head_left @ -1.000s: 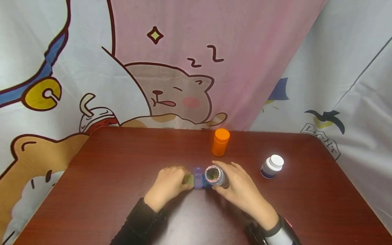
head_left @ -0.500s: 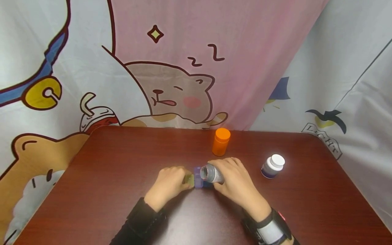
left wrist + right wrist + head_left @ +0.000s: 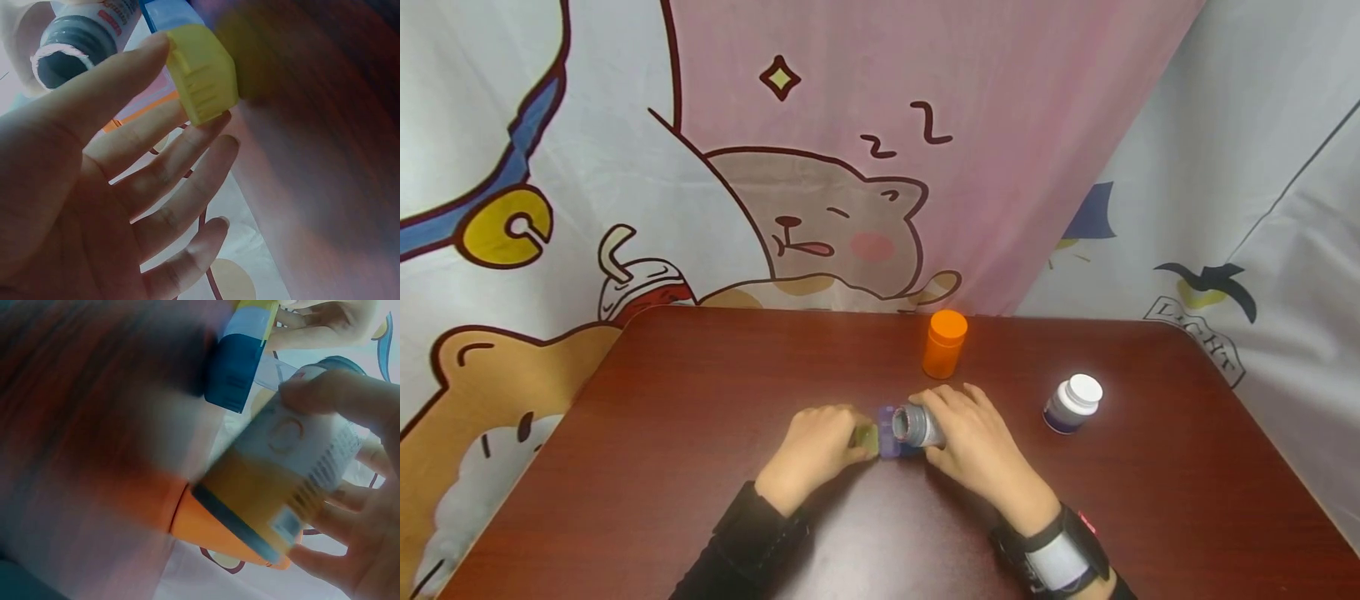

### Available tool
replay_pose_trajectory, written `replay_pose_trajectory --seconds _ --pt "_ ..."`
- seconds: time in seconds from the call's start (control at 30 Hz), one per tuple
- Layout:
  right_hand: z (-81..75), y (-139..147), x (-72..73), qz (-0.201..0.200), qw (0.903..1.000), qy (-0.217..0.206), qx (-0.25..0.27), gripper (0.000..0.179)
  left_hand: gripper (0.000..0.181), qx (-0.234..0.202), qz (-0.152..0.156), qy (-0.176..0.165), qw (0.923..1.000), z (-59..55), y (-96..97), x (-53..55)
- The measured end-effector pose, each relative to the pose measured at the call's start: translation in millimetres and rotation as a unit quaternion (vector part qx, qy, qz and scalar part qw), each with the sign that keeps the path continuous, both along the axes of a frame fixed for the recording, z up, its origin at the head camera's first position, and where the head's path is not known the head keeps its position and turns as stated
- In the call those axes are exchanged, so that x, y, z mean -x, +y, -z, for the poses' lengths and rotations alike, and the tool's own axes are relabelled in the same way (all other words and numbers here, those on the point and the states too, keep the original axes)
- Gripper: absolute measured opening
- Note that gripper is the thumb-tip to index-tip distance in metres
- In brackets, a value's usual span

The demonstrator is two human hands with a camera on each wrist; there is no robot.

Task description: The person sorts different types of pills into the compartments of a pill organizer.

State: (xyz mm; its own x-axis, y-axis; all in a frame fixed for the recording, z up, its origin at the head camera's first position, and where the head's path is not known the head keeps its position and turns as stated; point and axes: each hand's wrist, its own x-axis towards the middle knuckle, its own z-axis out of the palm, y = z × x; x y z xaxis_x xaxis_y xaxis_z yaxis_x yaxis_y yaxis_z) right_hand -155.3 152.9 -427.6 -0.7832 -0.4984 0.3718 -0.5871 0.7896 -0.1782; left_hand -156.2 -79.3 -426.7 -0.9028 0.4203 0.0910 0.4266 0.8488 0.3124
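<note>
My left hand (image 3: 820, 446) pinches the yellow end (image 3: 203, 78) of a small pill organizer (image 3: 888, 437) on the table. A purple section lies in its middle and a blue section (image 3: 234, 372) at its right end. A see-through lid (image 3: 273, 370) juts out from its far side. My right hand (image 3: 977, 450) grips a grey, uncapped pill bottle (image 3: 917, 426) by its body. Its white and yellow label shows in the right wrist view. The bottle is tilted, with its mouth (image 3: 62, 67) facing left, close over the purple section. The bottle's contents are hidden.
A capped orange bottle (image 3: 944, 346) stands behind the right hand. Farther right is a white bottle (image 3: 1072, 405) with a white cap and dark lower band. The dark red table (image 3: 700, 375) ends at a printed curtain (image 3: 1037, 125).
My right hand has tipped the pill bottle from mouth-up to leftward and shifted it slightly left; over the last half second it barely moves. My left hand stays on the pill organizer.
</note>
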Motion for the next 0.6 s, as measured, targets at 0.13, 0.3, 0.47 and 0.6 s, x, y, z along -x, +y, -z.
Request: replay_pose_trajectory --seconds 0.13,0.3,0.47,0.6 --pt "-0.3 -0.1 0.6 0.003 1.0000 -0.003 -0.007 0.070 0.023 -0.001 0.001 0.002 1.0000 0.1 0.3 0.1" --pt "-1.1 0.0 0.2 0.000 0.9997 -0.004 -0.026 0.073 0.024 -0.002 0.003 0.000 1.0000 -0.6 0.5 0.2" --pt "0.0 -0.4 -2.0 0.002 0.9997 -0.014 -0.021 0.071 0.023 -0.004 -0.002 -0.009 0.9999 -0.4 0.3 -0.1" --pt "0.4 -0.5 -3.0 0.003 0.9997 -0.007 -0.023 0.065 0.023 -0.005 -0.002 -0.014 0.9999 0.1 -0.2 0.1"
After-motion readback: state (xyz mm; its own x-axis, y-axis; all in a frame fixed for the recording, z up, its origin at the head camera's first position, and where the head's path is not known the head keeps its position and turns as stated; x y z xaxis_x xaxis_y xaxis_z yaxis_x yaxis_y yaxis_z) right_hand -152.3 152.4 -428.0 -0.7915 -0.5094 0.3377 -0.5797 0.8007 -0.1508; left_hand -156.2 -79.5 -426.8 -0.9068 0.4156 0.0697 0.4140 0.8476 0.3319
